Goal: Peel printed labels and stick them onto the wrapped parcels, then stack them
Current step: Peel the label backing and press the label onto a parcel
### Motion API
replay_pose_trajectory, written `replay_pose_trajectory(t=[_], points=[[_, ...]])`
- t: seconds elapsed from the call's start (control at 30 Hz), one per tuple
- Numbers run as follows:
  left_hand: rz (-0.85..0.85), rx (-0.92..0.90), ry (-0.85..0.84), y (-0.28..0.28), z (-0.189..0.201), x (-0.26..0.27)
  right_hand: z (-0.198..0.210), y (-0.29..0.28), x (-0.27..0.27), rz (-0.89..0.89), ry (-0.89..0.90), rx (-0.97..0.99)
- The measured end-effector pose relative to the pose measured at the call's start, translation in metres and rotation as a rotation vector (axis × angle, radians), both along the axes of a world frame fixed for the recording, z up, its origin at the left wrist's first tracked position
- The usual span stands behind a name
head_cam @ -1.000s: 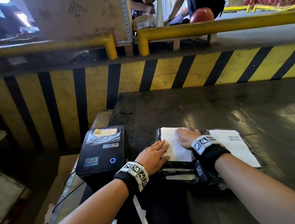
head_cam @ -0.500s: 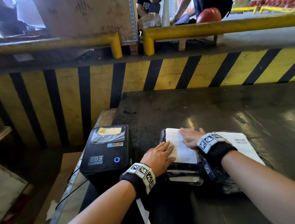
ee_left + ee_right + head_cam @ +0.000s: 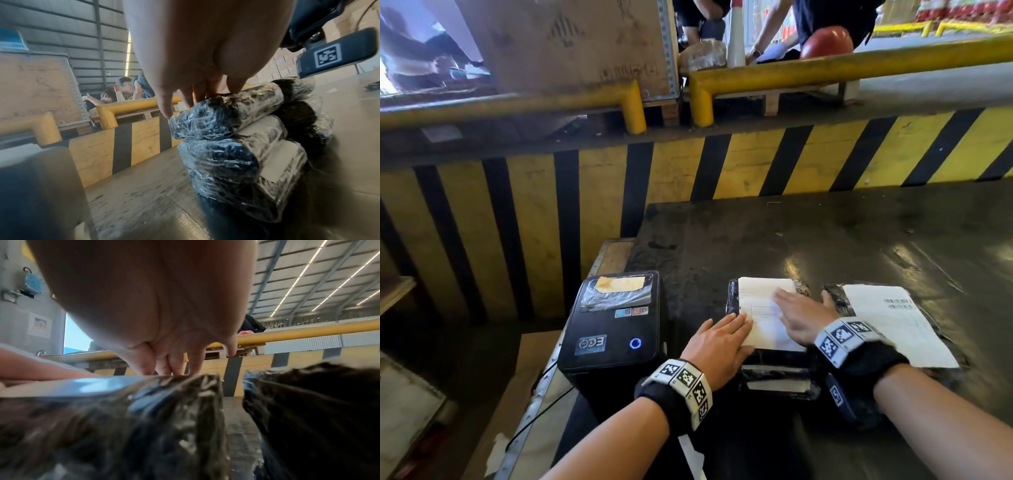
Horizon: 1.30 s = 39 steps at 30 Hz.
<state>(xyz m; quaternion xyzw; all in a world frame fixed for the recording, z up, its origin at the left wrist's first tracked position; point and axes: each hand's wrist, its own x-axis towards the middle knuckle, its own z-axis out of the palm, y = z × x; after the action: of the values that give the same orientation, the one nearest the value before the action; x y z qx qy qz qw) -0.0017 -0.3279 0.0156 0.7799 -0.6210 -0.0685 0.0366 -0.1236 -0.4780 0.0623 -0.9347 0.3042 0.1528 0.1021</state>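
Note:
A stack of black parcels wrapped in clear film (image 3: 230, 146) stands near the front of the dark table (image 3: 825, 240). A white printed label (image 3: 762, 301) lies on the top parcel (image 3: 732, 301). My left hand (image 3: 719, 342) rests flat on the label's near left corner, fingers straight. My right hand (image 3: 801, 315) presses flat on the label's middle, fingers straight. In the left wrist view my left fingertips (image 3: 168, 112) touch the top parcel's edge. A second labelled parcel (image 3: 893, 322) lies just to the right of the stack.
A black label printer (image 3: 613, 329) with a blue light stands left of the stack, at the table's left edge. A yellow-and-black striped barrier (image 3: 722, 164) and yellow rails (image 3: 859, 65) run behind the table. People work beyond them. Bare table surface stretches to the back and right.
My right hand has slid a little over the label; the left hand stays flat at its corner. The head view has shifted slightly.

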Motion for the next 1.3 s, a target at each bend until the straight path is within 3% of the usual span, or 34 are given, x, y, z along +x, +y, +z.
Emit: replay_pose_trajectory(t=[0.13,0.33,0.47,0.6,0.83,1.1,1.3], points=[[0.005,-0.033,0.021,0.008,-0.002,-0.003,0.01,0.0,0.015,-0.165,-0.001,-0.001],[0.003,-0.027,0.016,0.011,-0.004,-0.004,0.002,0.031,0.029,-0.019,-0.109,0.053],[0.003,-0.043,0.044,0.014,-0.003,-0.006,-0.003,0.013,-0.001,-0.107,-0.133,0.049],[0.01,-0.035,0.045,0.014,-0.001,-0.009,0.007,0.001,0.003,-0.195,-0.02,0.031],[-0.006,-0.017,0.022,0.012,0.003,-0.006,-0.001,0.035,0.015,0.017,-0.147,0.033],[0.011,0.02,0.057,0.01,0.006,-0.005,0.007,0.001,-0.005,-0.198,-0.062,0.02],[0.014,0.02,0.053,0.011,0.004,-0.005,-0.009,0.04,0.006,-0.027,-0.186,0.02]])
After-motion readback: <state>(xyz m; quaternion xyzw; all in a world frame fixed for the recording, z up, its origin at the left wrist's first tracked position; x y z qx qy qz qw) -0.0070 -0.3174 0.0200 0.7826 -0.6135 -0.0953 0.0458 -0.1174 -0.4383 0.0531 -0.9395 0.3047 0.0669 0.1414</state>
